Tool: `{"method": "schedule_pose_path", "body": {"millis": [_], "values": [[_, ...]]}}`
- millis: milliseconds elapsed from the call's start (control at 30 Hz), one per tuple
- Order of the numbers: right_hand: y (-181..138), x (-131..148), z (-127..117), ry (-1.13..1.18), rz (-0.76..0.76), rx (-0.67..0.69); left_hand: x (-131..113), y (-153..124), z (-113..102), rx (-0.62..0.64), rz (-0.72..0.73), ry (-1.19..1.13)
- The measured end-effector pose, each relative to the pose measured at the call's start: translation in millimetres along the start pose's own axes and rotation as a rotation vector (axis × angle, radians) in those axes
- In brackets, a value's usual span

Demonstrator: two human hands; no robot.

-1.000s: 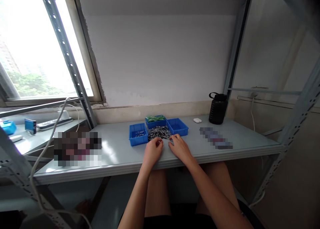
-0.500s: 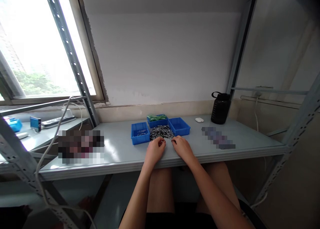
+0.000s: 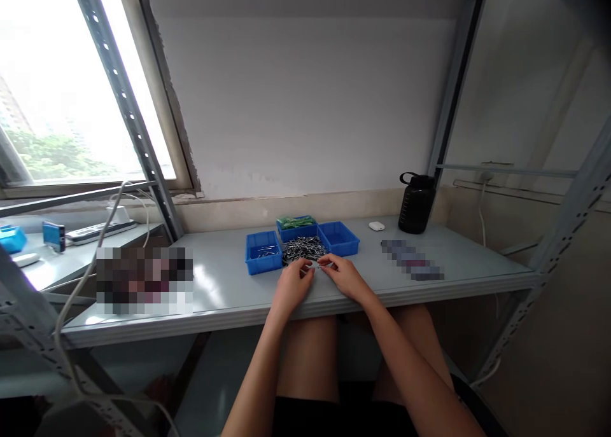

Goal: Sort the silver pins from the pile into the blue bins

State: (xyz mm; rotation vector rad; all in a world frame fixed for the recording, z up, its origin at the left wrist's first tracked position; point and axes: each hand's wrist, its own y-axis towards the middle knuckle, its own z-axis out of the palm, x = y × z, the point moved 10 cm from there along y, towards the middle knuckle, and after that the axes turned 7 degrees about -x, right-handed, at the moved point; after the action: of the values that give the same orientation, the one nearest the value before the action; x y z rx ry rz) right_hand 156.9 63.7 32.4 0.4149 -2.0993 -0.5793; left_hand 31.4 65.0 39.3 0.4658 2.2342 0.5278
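My left hand (image 3: 294, 280) is over the front of the table, thumb and fingers closed in a pinch. What it holds, if anything, is too small to make out. Close on its right, my right hand (image 3: 344, 277) pinches a thin metal piece (image 3: 319, 266) that looks like a screw, its tip pointing at the left fingertips. Just beyond both hands lies a heap of small silver and dark screws (image 3: 303, 247). Left of the heap, a blue bin (image 3: 264, 266) contains a few loose screws. Another blue bin (image 3: 338, 238) stands to the right.
Behind the heap, a blue bin (image 3: 298, 235) holds green packets (image 3: 296, 222). A white case (image 3: 377, 226) and a black bottle (image 3: 417, 205) stand at the back right. Blurred-out items lie at both sides of the table (image 3: 224, 252). A white cable (image 3: 90, 265) hangs at left.
My right hand has drawn back from the heap's edge and come nearer my left, bringing the thin metal piece between the fingertips. The camera view has shifted slightly.
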Motion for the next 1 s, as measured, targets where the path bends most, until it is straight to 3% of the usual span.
{"method": "schedule_pose_path", "body": {"millis": [367, 800, 1000], "values": [[-2.4, 6.3, 4.1, 0.077, -0.009, 0.048, -8.8, -2.6, 3.7, 0.068, 0.070, -0.034], [-3.0, 6.1, 5.5, 0.052, 0.000, 0.056, -5.0, -2.3, 3.6, 0.041, 0.029, -0.011], [-2.6, -2.0, 0.1, 0.061, 0.048, -0.007, -3.8, -1.4, -1.0, 0.007, 0.002, -0.015]]}}
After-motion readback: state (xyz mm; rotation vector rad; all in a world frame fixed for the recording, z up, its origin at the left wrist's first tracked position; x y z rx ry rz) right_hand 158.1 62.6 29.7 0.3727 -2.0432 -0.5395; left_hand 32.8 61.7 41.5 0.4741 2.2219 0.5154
